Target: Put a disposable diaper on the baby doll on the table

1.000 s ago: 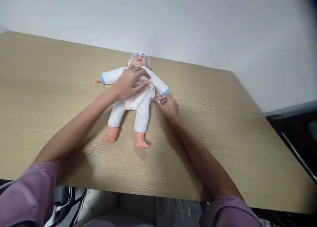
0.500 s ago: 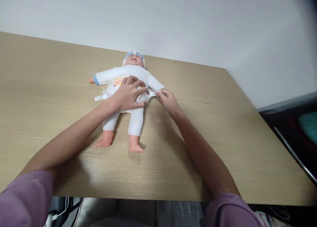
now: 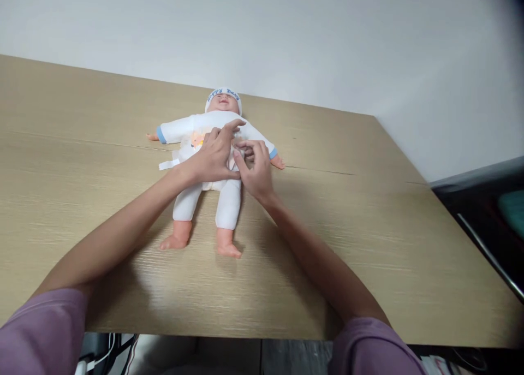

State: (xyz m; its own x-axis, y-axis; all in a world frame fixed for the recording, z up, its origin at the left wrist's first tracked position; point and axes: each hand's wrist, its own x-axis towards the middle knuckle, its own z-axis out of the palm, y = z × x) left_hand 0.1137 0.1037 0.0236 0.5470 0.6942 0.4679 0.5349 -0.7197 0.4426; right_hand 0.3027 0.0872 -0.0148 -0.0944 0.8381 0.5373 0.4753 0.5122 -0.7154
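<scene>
A baby doll (image 3: 228,206) in a white suit and a "Happy Baby" cap lies on its back, feet toward me. Round its waist is a white diaper (image 3: 213,186) with a printed front. My left hand (image 3: 215,154) lies on the front of the diaper, its fingers spread. Against the diaper's right side, my right hand (image 3: 257,170) has its fingers curled in toward the middle, close to my left hand. The right side tab is hidden at those fingers. On the left, the other tab (image 3: 167,165) sticks out loose.
The doll lies on a wooden table (image 3: 347,244) with a seam running across it. A pale wall (image 3: 286,42) stands behind the far edge. Dark furniture (image 3: 483,211) stands beyond the right edge. Cables (image 3: 108,347) hang below the near edge at left.
My right hand has moved left with the diaper's right tab, from beside the doll onto the diaper's front. The doll's hand on that side now shows. My left index finger has lifted.
</scene>
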